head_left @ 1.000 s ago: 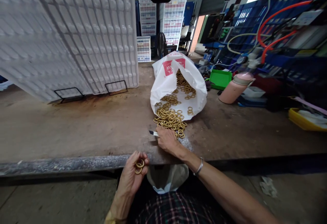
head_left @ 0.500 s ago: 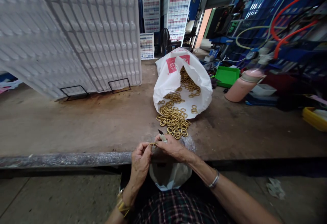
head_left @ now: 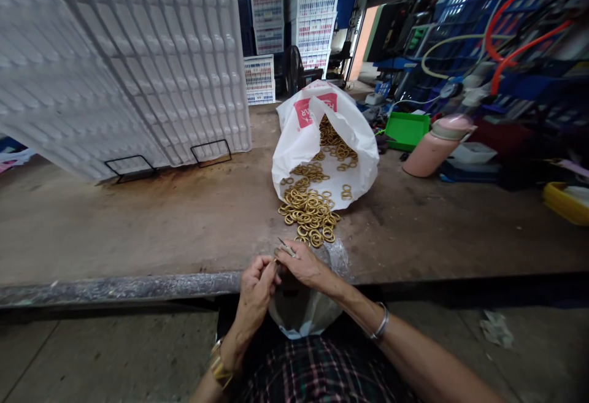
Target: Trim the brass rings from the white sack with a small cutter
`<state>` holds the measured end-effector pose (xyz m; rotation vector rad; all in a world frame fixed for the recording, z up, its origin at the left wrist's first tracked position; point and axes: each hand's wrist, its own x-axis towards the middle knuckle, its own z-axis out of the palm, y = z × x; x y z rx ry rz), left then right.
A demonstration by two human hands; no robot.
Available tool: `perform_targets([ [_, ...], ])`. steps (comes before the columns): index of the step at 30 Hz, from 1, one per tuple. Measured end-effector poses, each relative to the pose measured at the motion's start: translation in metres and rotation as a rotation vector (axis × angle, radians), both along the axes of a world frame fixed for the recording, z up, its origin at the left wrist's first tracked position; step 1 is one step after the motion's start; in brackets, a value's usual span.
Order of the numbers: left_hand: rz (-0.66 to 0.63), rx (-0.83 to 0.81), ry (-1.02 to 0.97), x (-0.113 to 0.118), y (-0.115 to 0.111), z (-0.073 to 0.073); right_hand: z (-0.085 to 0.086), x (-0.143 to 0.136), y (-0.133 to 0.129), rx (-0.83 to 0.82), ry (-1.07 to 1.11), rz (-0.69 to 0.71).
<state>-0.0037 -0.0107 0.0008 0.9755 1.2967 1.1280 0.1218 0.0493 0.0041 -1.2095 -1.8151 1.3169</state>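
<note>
- In the head view, our left hand (head_left: 256, 291) has its grip together, thumb and fingers clamped on a gold ring (head_left: 276, 260), mostly hidden by the fingertips.
- Our right hand (head_left: 304, 264) meets it at the near edge of the tabletop (head_left: 184, 231), its grip closed on a small knife (head_left: 287, 248), blade pointing far and left.
- Just beyond our hands we see a loose pile of rings (head_left: 309, 211), spilling from the open mouth of a white bag (head_left: 294, 148).
- Right of the bag stand a green tray (head_left: 407, 132) and a pink bottle (head_left: 431, 150); far left, ribbed white panels (head_left: 179, 65).
</note>
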Motion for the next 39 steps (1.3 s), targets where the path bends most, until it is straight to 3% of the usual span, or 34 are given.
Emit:
perform_targets([
  [6,-0.069,-0.092,-0.282,0.002,0.0,0.003,-0.002,0.002,-0.001,0.036,0.044,0.008],
  [19,-0.038,-0.098,-0.291,0.006,-0.001,0.006,0.0,0.004,0.0,0.024,0.055,0.001],
  [23,-0.014,-0.087,-0.247,0.005,-0.001,0.004,0.0,0.008,-0.005,0.169,-0.206,-0.032],
  [27,0.002,-0.068,-0.199,0.003,-0.001,0.002,0.005,0.01,-0.013,0.34,-0.526,0.078],
  [35,0.042,-0.059,-0.107,0.004,0.0,-0.002,0.01,0.009,-0.017,0.368,-0.726,0.184],
  [39,0.002,-0.048,-0.096,0.004,-0.008,0.005,0.007,0.012,-0.014,0.342,-0.817,0.153],
])
